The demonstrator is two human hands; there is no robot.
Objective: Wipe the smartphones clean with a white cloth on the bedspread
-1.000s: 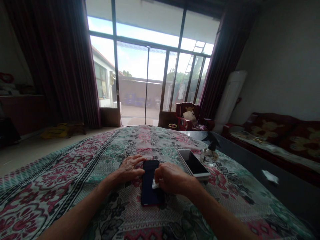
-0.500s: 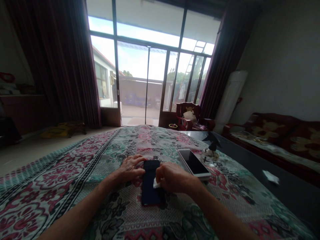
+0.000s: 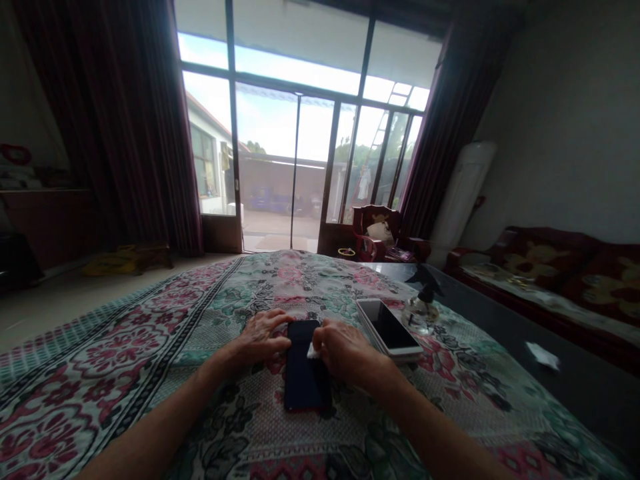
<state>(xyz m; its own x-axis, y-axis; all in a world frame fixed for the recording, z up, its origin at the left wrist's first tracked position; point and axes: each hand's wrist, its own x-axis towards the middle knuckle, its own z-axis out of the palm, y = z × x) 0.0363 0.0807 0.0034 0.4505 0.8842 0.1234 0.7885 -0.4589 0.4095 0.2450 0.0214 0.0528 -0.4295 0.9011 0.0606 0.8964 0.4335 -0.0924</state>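
A dark smartphone [image 3: 306,380] with a reddish lower edge lies flat, screen up, on the patterned cloth [image 3: 240,427]. My left hand [image 3: 263,335] rests at its upper left side, fingers spread, with thumb and fingertips against the edge. My right hand [image 3: 345,350] is closed around a small white tissue [image 3: 312,351] and presses it onto the right half of the screen. Most of the tissue is hidden under my fingers. To the right lies a white phone [image 3: 387,325] on what looks like a pale box. Beside that stands a clear bottle with a dark top [image 3: 421,312].
A dark glossy tabletop [image 3: 505,333] shows at the right, with a crumpled white tissue [image 3: 543,355] on it. Farther off are a wooden armchair [image 3: 377,233], a wooden sofa [image 3: 550,267] and a glazed door [image 3: 295,173]. A yellow item [image 3: 113,261] lies on the left floor.
My right hand has slid slightly up the screen, away from me, with the tissue. The left hand and the phone have stayed nearly in place.
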